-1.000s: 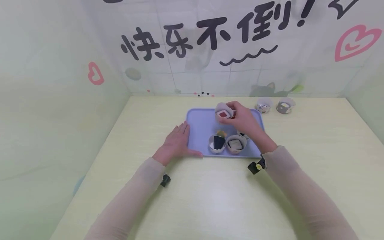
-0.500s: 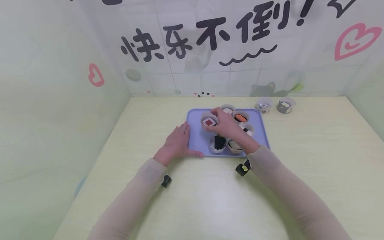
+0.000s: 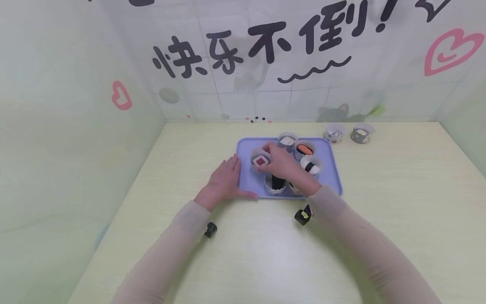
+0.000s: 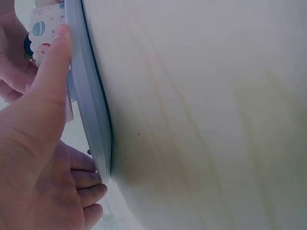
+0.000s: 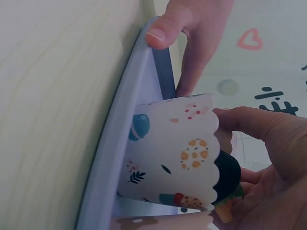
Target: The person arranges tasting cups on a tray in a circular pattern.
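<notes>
My right hand (image 3: 284, 164) pinches a scalloped paper cup (image 3: 259, 152) holding a toy sushi piece (image 3: 260, 161), white with a red centre, over the left part of a pale blue tray (image 3: 248, 183). Whether the cup touches the tray cannot be told. My left hand (image 3: 225, 179) lies with straight fingers along the tray's left side, thumb at its front edge. Just in front of the right hand stands a patterned paper cup (image 5: 170, 148) with a dark piece (image 5: 228, 177) in it. Another cup (image 3: 295, 189) beside it is partly hidden by the right wrist.
Other cups on the tray hold an orange-topped piece (image 3: 305, 149), a white piece (image 3: 287, 141) and a white piece with a black band (image 3: 311, 167). Behind the tray's right corner, two more filled cups (image 3: 334, 133) stand on the table (image 3: 243, 253). A printed wall rises behind.
My right hand has carried the cup with the red-centred piece leftward and toward me, from the tray's back middle to its left part. The left hand has stayed in place.
</notes>
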Demonstrator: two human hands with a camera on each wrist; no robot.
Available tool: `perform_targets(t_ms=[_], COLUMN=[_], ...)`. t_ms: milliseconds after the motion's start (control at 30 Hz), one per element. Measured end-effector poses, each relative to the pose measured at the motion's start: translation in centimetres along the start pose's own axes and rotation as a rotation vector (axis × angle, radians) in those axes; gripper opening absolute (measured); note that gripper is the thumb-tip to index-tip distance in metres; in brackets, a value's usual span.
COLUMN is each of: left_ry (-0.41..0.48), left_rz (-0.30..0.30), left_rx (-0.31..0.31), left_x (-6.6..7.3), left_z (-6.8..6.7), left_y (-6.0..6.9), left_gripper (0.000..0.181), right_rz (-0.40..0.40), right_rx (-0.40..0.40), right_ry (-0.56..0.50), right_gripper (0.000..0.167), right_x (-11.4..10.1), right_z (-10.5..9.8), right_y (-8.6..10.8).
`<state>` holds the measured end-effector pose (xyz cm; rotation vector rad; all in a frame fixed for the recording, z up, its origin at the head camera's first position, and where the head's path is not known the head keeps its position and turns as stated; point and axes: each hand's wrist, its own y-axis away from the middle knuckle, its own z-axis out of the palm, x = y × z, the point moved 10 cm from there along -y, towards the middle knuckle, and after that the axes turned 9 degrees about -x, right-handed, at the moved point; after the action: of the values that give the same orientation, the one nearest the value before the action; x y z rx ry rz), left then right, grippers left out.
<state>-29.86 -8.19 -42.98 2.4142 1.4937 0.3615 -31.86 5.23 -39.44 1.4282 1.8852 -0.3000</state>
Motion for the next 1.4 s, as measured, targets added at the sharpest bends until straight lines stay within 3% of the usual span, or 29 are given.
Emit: perform_targets(t_ms=[600, 833, 1167, 1400], left_ry=[-0.003, -0.004, -0.003, 0.018], left_rz=[0.014, 0.015, 0.005, 0.002], left_rx=[0.023, 0.019, 0.018, 0.018], left_x=[0.2, 0.3, 0.2, 0.1], left_z=[-0.3, -0.4, -0.4, -0.3], left_y=[-0.1, 0.1, 0.2, 0.2], left_gripper=[0.134, 0.135, 0.135, 0.135], right_rz=[0.042, 0.036, 0.022, 0.006], right_rx=[-0.035, -0.059, -0.055, -0.043], right_ry=[0.036, 0.053, 0.026, -0.082], right_gripper=[0.064, 0.07, 0.075, 0.076], right_x=[0.8, 0.7, 0.8, 1.1], right_z=[0.9, 0.8, -0.2, -0.9], right_y=[-0.3, -0.1, 0.5, 1.2])
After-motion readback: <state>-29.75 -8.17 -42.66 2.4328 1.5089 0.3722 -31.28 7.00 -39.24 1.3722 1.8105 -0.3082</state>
